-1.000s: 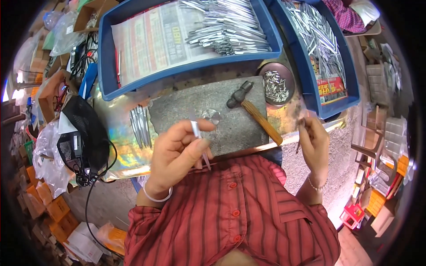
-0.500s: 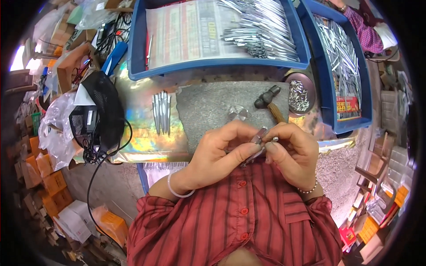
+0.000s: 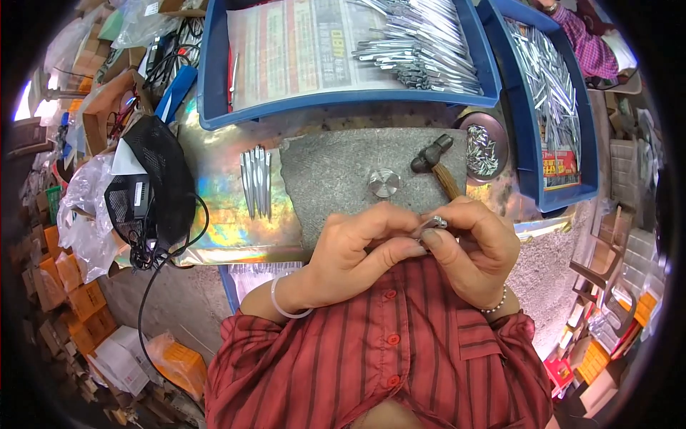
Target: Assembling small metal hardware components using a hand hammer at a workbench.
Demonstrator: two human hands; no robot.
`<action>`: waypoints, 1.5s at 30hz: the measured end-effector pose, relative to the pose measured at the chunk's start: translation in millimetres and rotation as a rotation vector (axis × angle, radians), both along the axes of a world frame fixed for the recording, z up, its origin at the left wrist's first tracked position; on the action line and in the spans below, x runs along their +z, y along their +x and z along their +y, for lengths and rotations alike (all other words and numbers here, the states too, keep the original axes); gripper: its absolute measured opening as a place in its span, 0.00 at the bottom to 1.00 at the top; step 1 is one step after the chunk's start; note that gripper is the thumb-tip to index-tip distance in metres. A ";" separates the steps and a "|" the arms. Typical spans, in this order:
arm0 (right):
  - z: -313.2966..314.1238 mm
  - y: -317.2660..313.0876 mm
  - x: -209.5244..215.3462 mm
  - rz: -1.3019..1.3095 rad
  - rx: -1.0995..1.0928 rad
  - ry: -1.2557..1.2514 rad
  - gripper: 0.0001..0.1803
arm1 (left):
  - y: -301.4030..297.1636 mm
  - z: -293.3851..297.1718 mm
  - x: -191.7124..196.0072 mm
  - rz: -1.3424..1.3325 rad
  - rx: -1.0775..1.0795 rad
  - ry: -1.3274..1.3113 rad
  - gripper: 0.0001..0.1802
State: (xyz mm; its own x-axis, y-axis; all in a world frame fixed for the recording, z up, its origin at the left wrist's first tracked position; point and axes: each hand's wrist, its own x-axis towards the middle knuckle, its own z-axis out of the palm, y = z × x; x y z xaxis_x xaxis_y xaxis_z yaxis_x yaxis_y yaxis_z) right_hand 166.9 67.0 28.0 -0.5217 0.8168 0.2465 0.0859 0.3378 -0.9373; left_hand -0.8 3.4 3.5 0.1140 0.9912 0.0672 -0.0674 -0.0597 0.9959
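Note:
My left hand (image 3: pixel 361 247) and my right hand (image 3: pixel 471 247) meet in front of my chest, over the near edge of a grey stone slab (image 3: pixel 321 168). Both sets of fingers are closed on a small silver metal piece (image 3: pixel 436 223); its end shows above the right thumb and the rest is hidden. On the slab beyond the hands lie a round metal disc (image 3: pixel 384 183) and a hammer (image 3: pixel 433 153) with a wooden handle. Left of the slab, several slim pointed silver metal pieces (image 3: pixel 256 184) lie side by side.
A blue tray (image 3: pixel 336 106) of slim metal pieces stands behind the slab, another blue tray (image 3: pixel 532 171) at right. A round dish (image 3: pixel 502 136) holds small metal pins. At left are a black mesh bag (image 3: pixel 153 146) and a cable (image 3: pixel 146 307). Another person's sleeve (image 3: pixel 586 50) shows far right.
The metal piece has turned between my fingers, and the part that stuck up between the hands no longer shows. My left fingers have shifted slightly, leaving the disc fully in view.

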 end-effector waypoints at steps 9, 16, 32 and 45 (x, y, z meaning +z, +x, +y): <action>-1.0 1.3 0.3 -0.011 0.004 0.040 0.09 | 1.8 0.7 -0.8 -0.072 -0.010 -0.004 0.07; 1.9 1.4 -2.6 -0.082 0.026 -0.045 0.06 | 1.9 2.9 -0.6 0.059 -0.030 -0.087 0.07; 32.9 -6.8 -31.1 0.244 -0.081 -1.088 0.07 | -5.6 45.2 4.4 -0.267 -0.214 -0.660 0.15; 16.0 -1.2 -29.5 0.323 -0.227 -0.991 0.07 | -5.8 63.7 6.9 -0.103 -0.392 -0.628 0.16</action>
State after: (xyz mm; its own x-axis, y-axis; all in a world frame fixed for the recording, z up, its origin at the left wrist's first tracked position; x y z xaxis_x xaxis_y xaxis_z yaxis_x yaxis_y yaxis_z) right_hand 165.7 83.0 -1.5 -0.3605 0.7986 -0.4819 -0.2505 -0.5806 -0.7747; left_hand -6.6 67.1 10.4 0.4905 0.7347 -0.4686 -0.0613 0.5655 0.8225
